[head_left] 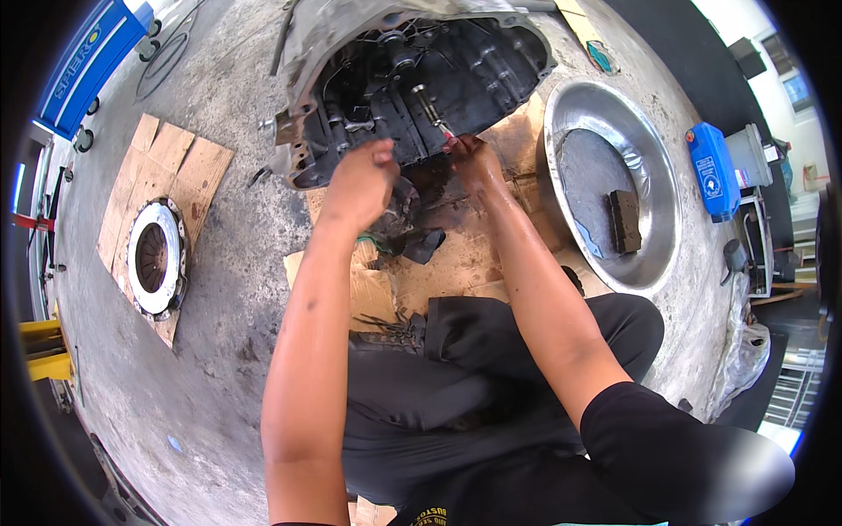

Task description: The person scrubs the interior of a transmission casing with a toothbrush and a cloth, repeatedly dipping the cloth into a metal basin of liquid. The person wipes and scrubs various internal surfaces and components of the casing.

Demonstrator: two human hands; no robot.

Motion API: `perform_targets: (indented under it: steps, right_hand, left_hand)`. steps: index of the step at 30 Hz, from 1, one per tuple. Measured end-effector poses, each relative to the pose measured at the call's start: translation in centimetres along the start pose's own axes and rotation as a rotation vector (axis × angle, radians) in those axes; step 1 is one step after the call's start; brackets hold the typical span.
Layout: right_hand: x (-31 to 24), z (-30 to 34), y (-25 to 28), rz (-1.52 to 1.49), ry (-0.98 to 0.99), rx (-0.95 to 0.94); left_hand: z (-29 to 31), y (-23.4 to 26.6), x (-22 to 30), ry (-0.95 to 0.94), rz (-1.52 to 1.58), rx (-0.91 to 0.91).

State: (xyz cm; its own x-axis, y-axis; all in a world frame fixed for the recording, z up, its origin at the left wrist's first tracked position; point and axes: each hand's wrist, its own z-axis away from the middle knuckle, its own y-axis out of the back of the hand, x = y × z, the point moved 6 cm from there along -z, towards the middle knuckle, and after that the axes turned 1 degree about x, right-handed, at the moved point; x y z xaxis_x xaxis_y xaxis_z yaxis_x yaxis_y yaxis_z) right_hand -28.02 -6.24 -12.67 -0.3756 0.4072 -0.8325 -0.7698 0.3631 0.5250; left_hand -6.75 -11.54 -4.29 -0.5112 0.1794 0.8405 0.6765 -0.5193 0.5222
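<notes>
In front of me a gearbox housing lies with its dark, oily hollow facing me. My right hand is closed round a slim tool with a red end and a silvery shaft, which reaches into the hollow; its exact kind is unclear. At the housing's near rim, my left hand has its fingers curled, and what they hold, if anything, is hidden. Below the hands, a dark rag-like bundle lies on oil-stained cardboard.
To the right stands a wide metal basin containing dark liquid and a brown block. A clutch pressure plate rests on cardboard at the left. Farther out are a blue jug and a blue wheeled cabinet.
</notes>
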Motion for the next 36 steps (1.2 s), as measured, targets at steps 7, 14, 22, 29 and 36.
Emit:
perform_targets:
  steps: [7, 14, 22, 29, 36]
  right_hand:
    - [1.4, -1.2, 1.8, -0.149, -0.035, 0.026]
    - [1.7, -2.6, -0.5, -0.166, 0.011, 0.036]
    - [1.5, -1.3, -1.3, -0.016, -0.051, 0.007]
    - [0.8, 0.2, -0.7, 0.058, -0.060, -0.074]
    - [0.7, 0.1, -0.4, 0.028, -0.047, -0.071]
  left_hand:
    - [-15.7, 0.6, -2.6, -0.072, -0.046, 0.491]
    - [-15.5, -0.3, -6.3, -0.084, 0.318, 0.527]
    - [-14.8, -0.4, -5.9, -0.232, 0.173, 0.618]
    - [-15.8, -1.8, -4.8, -0.092, 0.109, 0.694]
    - [-17.4, -0.2, -6.3, -0.123, -0.043, 0.738]
